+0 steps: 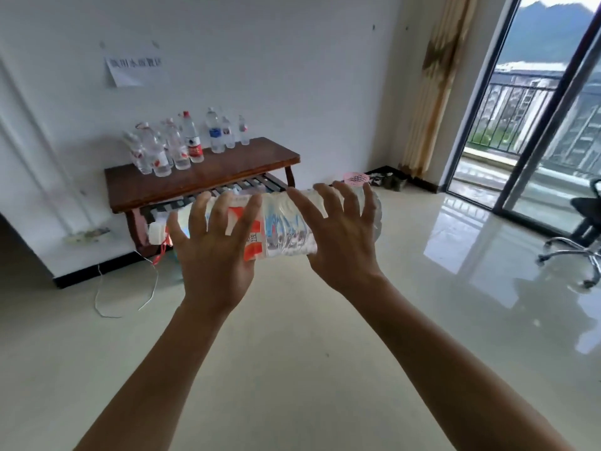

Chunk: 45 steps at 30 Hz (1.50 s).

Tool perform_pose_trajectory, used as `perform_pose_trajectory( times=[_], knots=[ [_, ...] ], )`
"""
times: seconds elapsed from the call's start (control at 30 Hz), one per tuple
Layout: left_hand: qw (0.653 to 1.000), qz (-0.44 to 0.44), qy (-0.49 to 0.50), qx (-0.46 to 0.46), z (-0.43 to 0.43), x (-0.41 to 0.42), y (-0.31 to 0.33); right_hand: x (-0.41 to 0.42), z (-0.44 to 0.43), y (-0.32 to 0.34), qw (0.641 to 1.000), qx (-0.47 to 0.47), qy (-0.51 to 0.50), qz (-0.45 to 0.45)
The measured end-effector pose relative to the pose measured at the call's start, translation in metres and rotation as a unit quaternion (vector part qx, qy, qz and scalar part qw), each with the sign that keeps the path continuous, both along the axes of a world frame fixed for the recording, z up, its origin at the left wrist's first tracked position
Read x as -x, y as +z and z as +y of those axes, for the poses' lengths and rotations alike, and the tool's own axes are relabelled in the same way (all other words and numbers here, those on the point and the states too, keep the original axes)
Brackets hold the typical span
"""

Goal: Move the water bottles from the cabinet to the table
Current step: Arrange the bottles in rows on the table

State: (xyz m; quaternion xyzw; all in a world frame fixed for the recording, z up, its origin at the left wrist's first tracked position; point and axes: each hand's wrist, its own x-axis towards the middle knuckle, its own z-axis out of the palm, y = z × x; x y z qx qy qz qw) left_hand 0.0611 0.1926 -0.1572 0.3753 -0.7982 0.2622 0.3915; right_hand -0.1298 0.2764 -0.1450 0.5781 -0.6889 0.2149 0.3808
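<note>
Paper notice on the wall, curtain beside glass door, office chair at right.

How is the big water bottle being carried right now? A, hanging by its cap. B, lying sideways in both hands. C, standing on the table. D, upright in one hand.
B: the big water bottle lies horizontal in the air, held by the left hand and the right hand.
</note>
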Motion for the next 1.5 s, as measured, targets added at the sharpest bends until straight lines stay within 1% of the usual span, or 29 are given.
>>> perform_pose_trajectory(
  times=[0.03,0.1,0.17,0.27,0.3,0.33,0.37,0.4,0.43,0.5,0.6,0.7,0.8,0.97,1.13,1.23,1.4,1.5],
  knots=[
    [1.000,-0.003,0.000,-0.008,-0.014,0.003,0.000,0.004,-0.016,-0.001,1.000,-0.005,0.007,-0.003],
    [1.000,-0.004,0.006,-0.013,-0.081,0.017,0.003,0.020,-0.086,-0.001,1.000,0.001,0.022,-0.007],
    [0.999,-0.015,-0.002,-0.028,-0.133,0.034,0.011,0.037,-0.140,0.003,0.999,-0.001,0.033,-0.006],
    [0.999,-0.016,-0.007,-0.029,-0.216,0.073,0.020,0.076,-0.220,0.009,0.999,0.019,0.025,-0.016],
    [0.999,-0.013,-0.007,-0.033,-0.220,0.079,0.023,0.079,-0.224,0.014,0.999,0.013,0.028,-0.024],
    [1.000,-0.017,-0.008,-0.019,-0.231,0.086,0.022,0.087,-0.234,0.013,0.999,0.017,0.025,-0.013],
    [1.000,-0.015,-0.013,-0.025,-0.265,0.106,0.023,0.108,-0.267,0.013,0.999,0.014,0.026,-0.020],
    [0.999,-0.012,-0.018,-0.024,-0.270,0.110,0.022,0.114,-0.272,0.011,0.999,0.017,0.026,-0.021],
    [0.999,-0.020,-0.028,-0.014,-0.303,0.131,0.021,0.134,-0.305,0.009,0.999,0.019,0.031,-0.014],
    [1.000,-0.019,-0.022,-0.009,-0.362,0.170,0.012,0.171,-0.363,-0.002,0.999,0.029,0.026,-0.033],
    [0.999,-0.039,-0.013,-0.017,-0.432,0.219,0.000,0.222,-0.436,-0.021,0.998,0.022,0.025,-0.045],
    [0.996,-0.068,-0.005,-0.065,-0.504,0.272,-0.003,0.277,-0.517,-0.032,0.997,-0.016,0.035,-0.072],
    [0.995,-0.068,0.010,-0.074,-0.570,0.304,0.000,0.311,-0.592,-0.030,0.995,-0.031,0.054,-0.084],
    [0.994,-0.050,0.053,-0.082,-0.659,0.323,-0.001,0.336,-0.697,-0.024,0.992,-0.043,0.100,-0.070],
    [0.993,-0.027,0.082,-0.080,-0.784,0.328,-0.018,0.345,-0.837,-0.030,0.985,-0.083,0.140,-0.048],
    [0.992,-0.017,0.087,-0.091,-0.858,0.325,-0.031,0.342,-0.914,-0.034,0.983,-0.108,0.143,-0.034],
    [0.987,-0.022,0.086,-0.133,-0.977,0.330,-0.033,0.347,-1.028,-0.032,0.980,-0.148,0.135,-0.018],
    [0.985,-0.039,0.072,-0.153,-1.041,0.344,-0.031,0.360,-1.087,-0.034,0.979,-0.161,0.116,-0.038]
  ],
)
